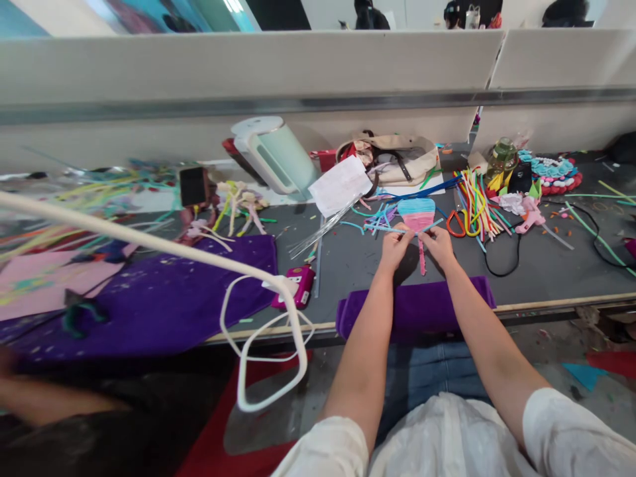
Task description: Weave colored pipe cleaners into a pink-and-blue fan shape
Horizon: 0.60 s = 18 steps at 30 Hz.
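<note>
**Two hands pinch at a pink-and-blue craft piece**

From here, the craft piece (416, 209) points its broad blue end away from the person, toward the pale divider (248, 69). A narrow pink tail comes back toward the person's body. Its long axis runs near to far, the tail slanting slightly to the person's right. The piece is over the dark table (539, 275), straight ahead of the person, beyond a rolled purple cloth (420, 308) at the table's edge. Whether it rests flat on the top or is lifted a little, I can't tell.

As for writing, the magenta box (301, 286) off to the left carries pale marks too small to read. The white paper (340, 185) shows nothing legible either.

The piece looks fuzzy and banded: light blue across the wide end, pink below, narrowing toward the ragged-edged tail.

The left hand (396, 246) and right hand (438, 245) meet over its narrowing part. On each, thumb and fingers are pinched together on a thin light-blue strip (432, 224) lying crosswise there; whether it is one length or two, I can't tell. Orange-handled scissors (456, 224) and a bright bundle of stems (477, 205) lie to the right.
</note>
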Tool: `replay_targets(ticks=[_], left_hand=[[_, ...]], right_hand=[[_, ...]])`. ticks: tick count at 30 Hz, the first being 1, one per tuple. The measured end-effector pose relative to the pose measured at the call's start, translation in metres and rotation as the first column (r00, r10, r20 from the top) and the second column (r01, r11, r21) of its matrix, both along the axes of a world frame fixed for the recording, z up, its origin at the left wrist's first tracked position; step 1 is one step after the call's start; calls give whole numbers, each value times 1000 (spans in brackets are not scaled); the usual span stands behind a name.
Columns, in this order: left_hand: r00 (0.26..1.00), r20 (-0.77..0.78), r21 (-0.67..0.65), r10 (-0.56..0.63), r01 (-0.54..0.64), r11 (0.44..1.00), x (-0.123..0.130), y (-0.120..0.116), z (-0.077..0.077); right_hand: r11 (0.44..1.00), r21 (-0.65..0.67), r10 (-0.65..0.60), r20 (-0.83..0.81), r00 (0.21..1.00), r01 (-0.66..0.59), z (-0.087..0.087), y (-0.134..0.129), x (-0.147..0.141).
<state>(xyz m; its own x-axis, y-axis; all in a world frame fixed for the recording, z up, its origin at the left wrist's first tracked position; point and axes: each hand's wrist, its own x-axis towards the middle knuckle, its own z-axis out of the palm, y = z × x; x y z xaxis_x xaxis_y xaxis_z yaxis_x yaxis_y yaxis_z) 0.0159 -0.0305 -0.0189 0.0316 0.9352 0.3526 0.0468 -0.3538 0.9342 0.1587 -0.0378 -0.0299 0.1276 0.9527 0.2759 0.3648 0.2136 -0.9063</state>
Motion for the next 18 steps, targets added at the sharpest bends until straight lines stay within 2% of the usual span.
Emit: replay_targets(ticks=[3,6,8,10,14,18], left_hand=[[999,37,-29,-14,15,999,2,0,-2],[993,120,-137,-16,33,990,6,1,-6],[986,167,-204,-14,48,978,7,1,-8],[981,192,-211,-22,63,975,8,1,-7],[983,181,-150,-17,45,988,6,1,-4],[993,120,-115,17,-3,993,3,2,-4]], right_hand=[[998,55,-46,106,993,40,1,-1,-1],[972,212,-163,288,944,103,6,-6,-3],[946,309,-213,379,900,94,9,-10,-5],[927,370,-231,442,867,58,10,-14,-6],[922,386,-241,476,846,46,10,-17,-8],[954,278,-218,405,888,108,6,-11,-9]])
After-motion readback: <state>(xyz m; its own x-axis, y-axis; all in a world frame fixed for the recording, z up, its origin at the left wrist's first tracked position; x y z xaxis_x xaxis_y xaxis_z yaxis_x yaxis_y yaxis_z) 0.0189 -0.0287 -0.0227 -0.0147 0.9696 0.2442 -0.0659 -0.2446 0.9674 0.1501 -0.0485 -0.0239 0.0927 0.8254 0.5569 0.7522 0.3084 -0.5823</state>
